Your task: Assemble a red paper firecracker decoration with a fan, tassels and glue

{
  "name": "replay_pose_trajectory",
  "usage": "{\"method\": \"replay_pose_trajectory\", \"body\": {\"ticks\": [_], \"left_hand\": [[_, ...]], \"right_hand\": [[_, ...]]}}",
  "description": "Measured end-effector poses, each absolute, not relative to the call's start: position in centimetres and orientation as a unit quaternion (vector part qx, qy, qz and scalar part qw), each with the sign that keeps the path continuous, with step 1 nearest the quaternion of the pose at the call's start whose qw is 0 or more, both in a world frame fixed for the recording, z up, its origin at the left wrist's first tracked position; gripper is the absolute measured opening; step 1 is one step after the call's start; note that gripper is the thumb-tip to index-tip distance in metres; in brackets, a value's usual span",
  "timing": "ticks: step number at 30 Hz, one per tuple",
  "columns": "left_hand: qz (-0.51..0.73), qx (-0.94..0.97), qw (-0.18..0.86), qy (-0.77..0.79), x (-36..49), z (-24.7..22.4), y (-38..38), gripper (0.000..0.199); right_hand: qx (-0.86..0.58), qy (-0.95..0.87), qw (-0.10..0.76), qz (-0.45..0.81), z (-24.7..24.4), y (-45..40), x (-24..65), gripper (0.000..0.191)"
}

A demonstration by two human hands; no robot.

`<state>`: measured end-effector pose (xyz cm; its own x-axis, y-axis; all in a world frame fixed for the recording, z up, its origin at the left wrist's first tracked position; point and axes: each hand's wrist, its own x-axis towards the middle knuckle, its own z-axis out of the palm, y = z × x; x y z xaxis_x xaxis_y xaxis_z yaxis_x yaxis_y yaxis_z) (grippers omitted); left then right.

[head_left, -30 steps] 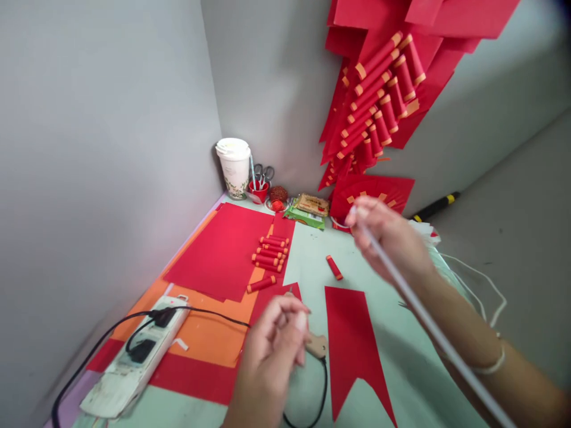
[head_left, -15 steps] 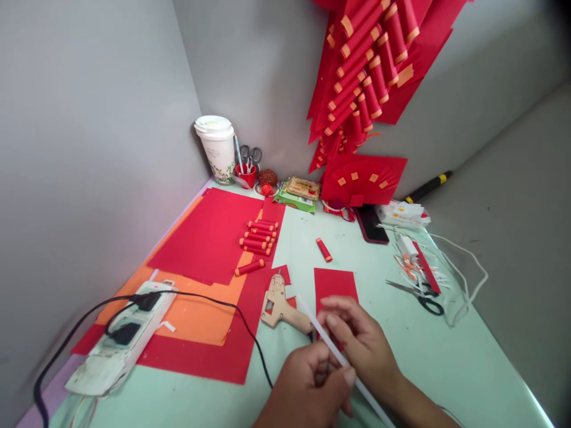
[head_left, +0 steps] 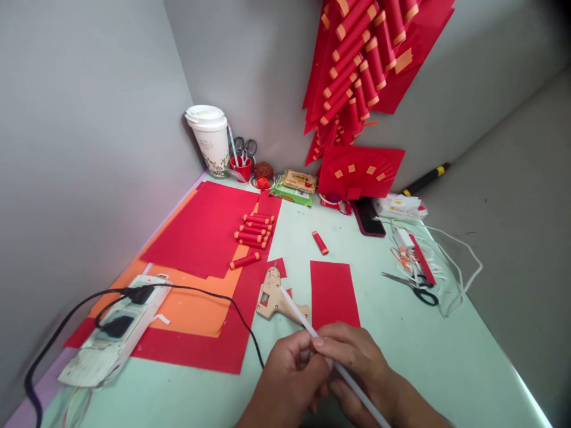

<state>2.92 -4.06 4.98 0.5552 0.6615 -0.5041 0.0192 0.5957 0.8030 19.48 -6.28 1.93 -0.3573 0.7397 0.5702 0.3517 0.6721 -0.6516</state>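
A long thin white stick slants across the front of the table, its far tip over the glue gun and its near end running out at the bottom of the view. My left hand is closed round the middle of it, thumb pressed along its side. From the right, my right hand also grips the stick, fingertips touching it just beyond my left thumb. Beyond my hands lies a red paper rectangle, flat on the table. The beige glue gun rests on its side, left of that paper.
Left are stacked red sheets, orange paper and a power strip with a black cord. Small red rolls are piled farther back. Scissors, scraps and a white cable lie right. A lidded cup and phone stand behind.
My right fingers have come down from above the stick and closed on it beside my left thumb. The stick's tip has shifted left over the glue gun. The whole view has moved slightly.
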Motion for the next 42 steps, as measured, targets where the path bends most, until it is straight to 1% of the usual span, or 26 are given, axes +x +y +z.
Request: {"method": "replay_pose_trajectory", "body": {"ticks": [4, 6, 8, 11, 12, 14, 17, 20, 23, 27, 30, 33, 38, 40, 42], "left_hand": [[0.19, 0.42, 0.777, 0.429, 2.6, 5.6, -4.1, 0.029], [0.193, 0.469, 0.735, 0.449, 1.6, 5.8, -3.9, 0.029], [0.224, 0.537, 0.638, 0.505, 0.2, 5.7, -3.2, 0.029], [0.257, 0.624, 0.447, 0.587, -1.9, 5.2, -1.9, 0.028], [0.249, 0.65, 0.39, 0.603, -2.4, 5.1, -1.5, 0.029], [0.217, 0.686, 0.304, 0.624, -3.0, 4.9, -1.0, 0.03], [0.118, 0.715, 0.263, 0.637, -3.0, 4.8, -1.1, 0.035], [0.06, 0.719, 0.251, 0.645, -2.5, 4.7, -1.6, 0.041], [0.055, 0.721, 0.247, 0.645, -2.4, 4.6, -1.8, 0.041], [0.072, 0.716, 0.268, 0.64, -2.6, 4.5, -1.8, 0.041], [0.099, 0.697, 0.309, 0.64, -2.9, 4.6, -1.7, 0.043], [0.137, 0.66, 0.356, 0.647, -3.3, 4.6, -1.6, 0.042], [0.226, 0.568, 0.488, 0.623, -3.8, 4.4, -1.1, 0.047], [0.224, 0.539, 0.537, 0.609, -3.8, 4.5, -1.0, 0.053], [0.205, 0.54, 0.541, 0.612, -3.9, 4.8, -0.9, 0.056]], "right_hand": [[-0.345, -0.821, 0.422, 0.17, 1.2, -6.3, 20.2, 0.047], [-0.374, -0.819, 0.408, 0.153, 1.3, -6.0, 20.6, 0.044], [-0.415, -0.81, 0.391, 0.138, 1.7, -5.4, 20.9, 0.035], [-0.442, -0.811, 0.366, 0.113, 1.8, -3.9, 20.8, 0.015], [-0.438, -0.816, 0.36, 0.11, 1.6, -3.5, 20.6, 0.016], [-0.431, -0.823, 0.351, 0.118, 0.9, -2.7, 20.1, 0.024], [-0.431, -0.827, 0.331, 0.14, -0.4, -2.4, 19.3, 0.026], [-0.441, -0.825, 0.318, 0.152, -1.2, -2.6, 19.0, 0.023], [-0.448, -0.819, 0.322, 0.157, -1.3, -2.7, 18.9, 0.018], [-0.452, -0.816, 0.323, 0.161, -0.9, -2.6, 18.7, 0.017], [-0.455, -0.809, 0.332, 0.171, -0.7, -2.5, 18.7, 0.018], [-0.445, -0.799, 0.358, 0.188, -0.7, -2.3, 19.0, 0.018], [-0.426, -0.789, 0.395, 0.203, -0.4, -1.9, 19.6, 0.022], [-0.422, -0.79, 0.397, 0.201, -0.3, -1.8, 19.8, 0.022], [-0.419, -0.791, 0.4, 0.199, -0.2, -1.7, 20.0, 0.021]]}}
